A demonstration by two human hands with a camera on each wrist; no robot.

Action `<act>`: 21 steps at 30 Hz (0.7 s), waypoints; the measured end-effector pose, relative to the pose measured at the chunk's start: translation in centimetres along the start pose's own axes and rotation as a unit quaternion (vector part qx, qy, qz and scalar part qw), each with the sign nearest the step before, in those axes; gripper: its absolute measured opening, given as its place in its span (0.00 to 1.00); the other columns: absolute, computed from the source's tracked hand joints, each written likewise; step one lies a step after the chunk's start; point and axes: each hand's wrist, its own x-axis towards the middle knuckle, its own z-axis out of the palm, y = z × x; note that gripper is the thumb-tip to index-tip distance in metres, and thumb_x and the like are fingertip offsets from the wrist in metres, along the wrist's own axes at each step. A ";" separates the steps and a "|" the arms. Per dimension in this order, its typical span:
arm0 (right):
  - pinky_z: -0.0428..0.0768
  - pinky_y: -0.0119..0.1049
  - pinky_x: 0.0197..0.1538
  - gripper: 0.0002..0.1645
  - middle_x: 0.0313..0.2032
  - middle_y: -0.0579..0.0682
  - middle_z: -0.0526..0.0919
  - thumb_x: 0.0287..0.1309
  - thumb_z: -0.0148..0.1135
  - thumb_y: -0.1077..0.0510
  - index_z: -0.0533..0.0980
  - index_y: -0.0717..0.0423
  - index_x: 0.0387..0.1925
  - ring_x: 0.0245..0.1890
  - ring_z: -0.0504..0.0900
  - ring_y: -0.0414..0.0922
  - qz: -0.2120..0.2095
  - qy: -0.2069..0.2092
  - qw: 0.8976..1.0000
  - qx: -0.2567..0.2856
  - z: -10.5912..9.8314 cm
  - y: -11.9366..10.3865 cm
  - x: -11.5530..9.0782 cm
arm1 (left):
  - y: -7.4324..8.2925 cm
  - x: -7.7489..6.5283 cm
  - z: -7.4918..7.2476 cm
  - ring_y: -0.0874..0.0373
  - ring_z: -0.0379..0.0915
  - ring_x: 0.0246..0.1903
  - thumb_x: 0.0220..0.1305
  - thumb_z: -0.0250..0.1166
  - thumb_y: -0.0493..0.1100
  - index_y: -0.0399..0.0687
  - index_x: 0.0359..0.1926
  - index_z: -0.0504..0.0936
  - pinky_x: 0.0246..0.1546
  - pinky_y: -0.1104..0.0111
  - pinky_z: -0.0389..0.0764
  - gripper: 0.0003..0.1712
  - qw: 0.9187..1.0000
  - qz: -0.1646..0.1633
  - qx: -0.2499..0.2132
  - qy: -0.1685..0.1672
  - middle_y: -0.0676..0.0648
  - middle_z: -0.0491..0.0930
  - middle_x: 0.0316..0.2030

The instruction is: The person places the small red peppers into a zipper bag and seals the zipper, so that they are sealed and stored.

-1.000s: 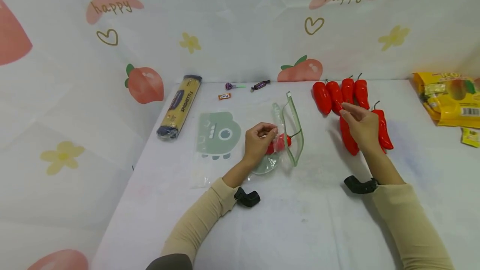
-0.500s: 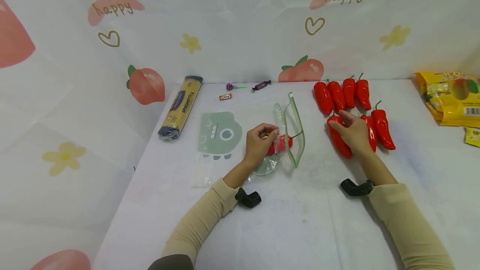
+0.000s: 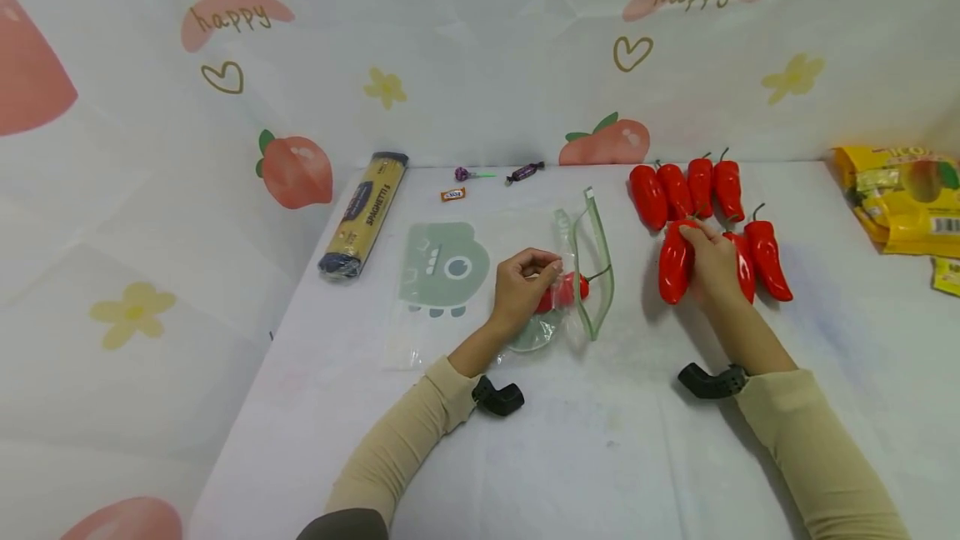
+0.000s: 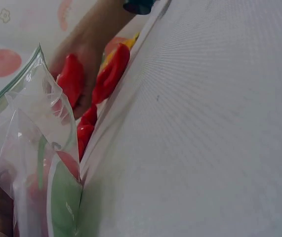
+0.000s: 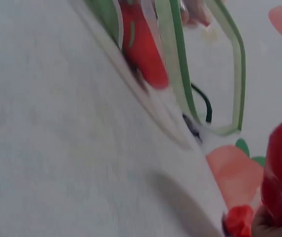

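red pepper [image 3: 675,267] is gripped by my right hand [image 3: 715,263], three o'clock from the clear bag [image 4: 29,133] my left hand [image 3: 517,290] pinches; only the head view shows spaghetti [image 3: 365,213], at ten o'clock.

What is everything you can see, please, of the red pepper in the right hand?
The red pepper is long, smooth and glossy; its rounded free end points down in the head view. The right hand grips it near its other end, which is partly hidden; its stem is hard to make out. It appears raised off the table, with a shadow beside it, in front of a row of four peppers. Only the hand clearly touches it.
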 end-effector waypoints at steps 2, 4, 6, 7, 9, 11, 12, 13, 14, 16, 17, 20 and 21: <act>0.65 0.27 0.64 0.37 0.59 0.42 0.63 0.59 0.57 0.49 0.55 0.41 0.68 0.58 0.61 0.36 -0.017 -0.024 0.990 0.140 0.4 -0.2 -0.5 | 0.1 0.0 0.0 0.68 0.73 0.25 0.58 0.61 0.31 0.24 0.36 0.78 0.28 0.82 0.76 0.09 1.000 0.001 0.002 0.000 0.28 0.79 0.34; 0.67 0.26 0.62 0.31 0.56 0.43 0.63 0.61 0.54 0.56 0.56 0.47 0.64 0.59 0.61 0.38 -0.047 -0.052 0.966 0.249 0.9 -0.1 -0.7 | 0.1 0.0 0.0 0.69 0.73 0.25 0.58 0.61 0.31 0.24 0.36 0.78 0.28 0.82 0.76 0.09 1.000 0.001 0.005 0.000 0.28 0.79 0.35; 0.66 0.29 0.64 0.25 0.57 0.46 0.62 0.62 0.52 0.60 0.57 0.48 0.58 0.63 0.59 0.41 -0.077 -0.070 0.941 0.322 1.6 0.2 -0.9 | 0.1 0.0 0.0 0.69 0.73 0.25 0.58 0.61 0.31 0.24 0.36 0.78 0.28 0.82 0.76 0.09 1.000 0.000 0.007 0.001 0.28 0.80 0.35; 0.64 0.32 0.65 0.23 0.59 0.47 0.61 0.61 0.52 0.62 0.57 0.47 0.56 0.65 0.57 0.43 -0.089 -0.075 0.932 0.344 2.0 0.3 -0.9 | 0.1 0.0 0.0 0.70 0.73 0.25 0.57 0.61 0.31 0.24 0.35 0.78 0.28 0.82 0.76 0.09 1.000 0.000 0.008 0.001 0.28 0.80 0.35; 0.60 0.34 0.68 0.23 0.63 0.46 0.60 0.59 0.53 0.64 0.58 0.45 0.51 0.67 0.55 0.43 -0.098 -0.074 0.923 0.366 2.7 0.7 -0.9 | 0.1 0.0 0.0 0.70 0.73 0.25 0.57 0.61 0.31 0.24 0.35 0.78 0.28 0.82 0.76 0.09 1.000 0.001 0.008 0.003 0.28 0.80 0.35; 0.57 0.35 0.68 0.24 0.67 0.46 0.59 0.57 0.55 0.65 0.59 0.44 0.50 0.67 0.56 0.43 -0.100 -0.073 0.928 0.350 3.2 1.3 -0.8 | 0.2 0.0 0.0 0.71 0.72 0.24 0.57 0.61 0.31 0.24 0.35 0.78 0.28 0.82 0.76 0.09 1.000 0.000 0.008 0.004 0.28 0.80 0.34; 0.59 0.34 0.67 0.24 0.67 0.47 0.58 0.56 0.56 0.65 0.59 0.44 0.50 0.66 0.58 0.42 -0.100 -0.072 0.935 0.334 3.5 1.6 -0.7 | 0.2 0.0 0.1 0.71 0.72 0.24 0.57 0.61 0.31 0.24 0.35 0.78 0.28 0.82 0.77 0.09 1.000 0.000 0.008 0.005 0.28 0.80 0.33; 0.62 0.33 0.65 0.24 0.67 0.48 0.59 0.55 0.57 0.65 0.60 0.45 0.51 0.64 0.60 0.42 -0.096 -0.072 0.940 0.318 3.6 1.9 -0.7 | 0.2 0.0 0.1 0.71 0.72 0.24 0.57 0.61 0.31 0.24 0.35 0.78 0.29 0.82 0.77 0.09 1.000 -0.002 0.011 0.005 0.28 0.80 0.33; 0.65 0.32 0.63 0.25 0.66 0.48 0.62 0.55 0.58 0.64 0.62 0.47 0.53 0.62 0.63 0.42 -0.091 -0.071 0.947 0.299 3.7 2.3 -0.6 | 0.2 -0.1 0.1 0.71 0.72 0.24 0.57 0.61 0.31 0.25 0.35 0.79 0.29 0.82 0.77 0.09 1.000 -0.003 0.012 0.005 0.29 0.80 0.33; 0.70 0.29 0.56 0.28 0.61 0.48 0.67 0.56 0.58 0.61 0.64 0.51 0.58 0.56 0.68 0.40 -0.086 -0.071 0.962 0.249 3.9 2.9 -0.4 | 0.2 -0.1 0.1 0.72 0.72 0.24 0.58 0.61 0.32 0.25 0.36 0.78 0.30 0.81 0.77 0.09 1.000 -0.008 0.015 0.002 0.29 0.80 0.34; 0.72 0.27 0.53 0.29 0.57 0.47 0.71 0.56 0.57 0.60 0.64 0.53 0.61 0.53 0.71 0.38 -0.083 -0.072 0.969 0.222 3.9 3.1 -0.4 | 0.2 -0.1 0.1 0.72 0.72 0.24 0.58 0.61 0.32 0.25 0.36 0.79 0.30 0.81 0.78 0.09 1.000 -0.009 0.017 0.001 0.29 0.80 0.34; 0.76 0.24 0.47 0.33 0.46 0.43 0.77 0.58 0.57 0.56 0.62 0.60 0.64 0.45 0.76 0.36 -0.093 -0.071 0.984 0.135 4.1 3.8 -0.2 | 0.3 -0.1 0.1 0.71 0.72 0.24 0.58 0.60 0.32 0.25 0.36 0.79 0.31 0.81 0.78 0.09 1.000 -0.006 0.019 0.001 0.29 0.80 0.34; 0.76 0.22 0.45 0.32 0.43 0.42 0.78 0.58 0.57 0.55 0.63 0.61 0.63 0.44 0.77 0.35 -0.101 -0.068 0.988 0.093 4.2 3.9 -0.2 | 0.3 -0.1 0.1 0.71 0.72 0.24 0.58 0.61 0.32 0.25 0.36 0.79 0.31 0.81 0.78 0.09 1.000 -0.004 0.017 0.002 0.29 0.80 0.34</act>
